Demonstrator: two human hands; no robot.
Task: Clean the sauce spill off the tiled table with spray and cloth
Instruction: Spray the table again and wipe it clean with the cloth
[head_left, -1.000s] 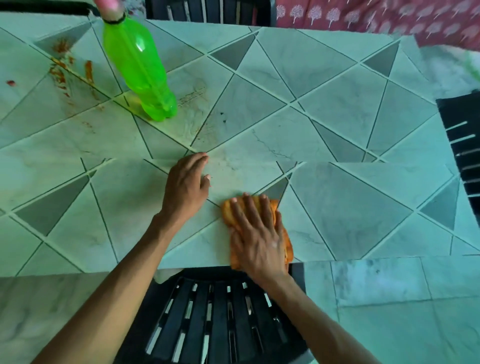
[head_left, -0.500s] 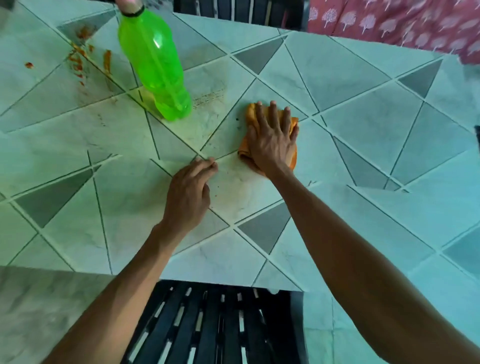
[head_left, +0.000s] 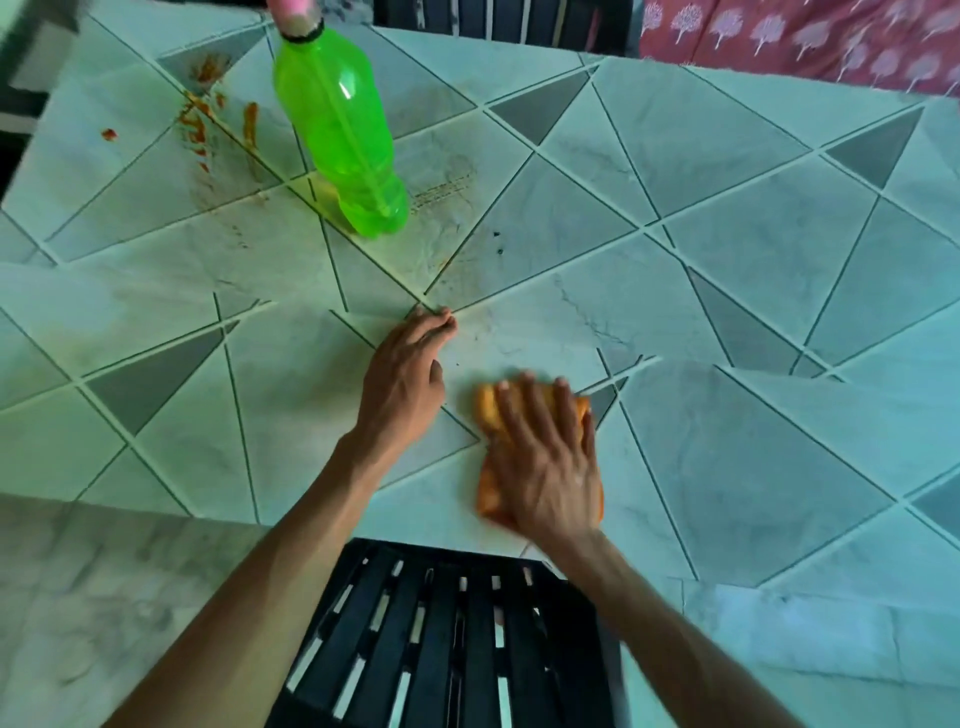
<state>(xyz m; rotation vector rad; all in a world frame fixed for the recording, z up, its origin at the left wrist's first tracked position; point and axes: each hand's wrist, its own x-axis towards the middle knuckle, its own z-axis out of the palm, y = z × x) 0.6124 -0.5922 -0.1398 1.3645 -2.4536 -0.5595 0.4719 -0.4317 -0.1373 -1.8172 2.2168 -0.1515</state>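
We've got the tiled table (head_left: 727, 249) filling the view, with a black slatted chair (head_left: 441, 639) tucked under its near edge. The green spray bottle (head_left: 337, 135) stands upright at far left, right between us and the mess. That's our first worry: a sweep toward the spill could clip it and tip it over.

The left hand (head_left: 405, 384) lies flat on the tiles, fingers straight, holding nothing. The right hand (head_left: 545, 462) has its fingers spread, pressing the orange cloth (head_left: 488, 410) down beside the near edge. One hard pull and we reckon that cloth slides off onto the chair.

The sauce streaks (head_left: 200, 124) sit well apart from the cloth, beyond the bottle and crossing grout lines, so careless wiping could smear them in. And the lone red spot (head_left: 109, 134) farther left is easy to miss.
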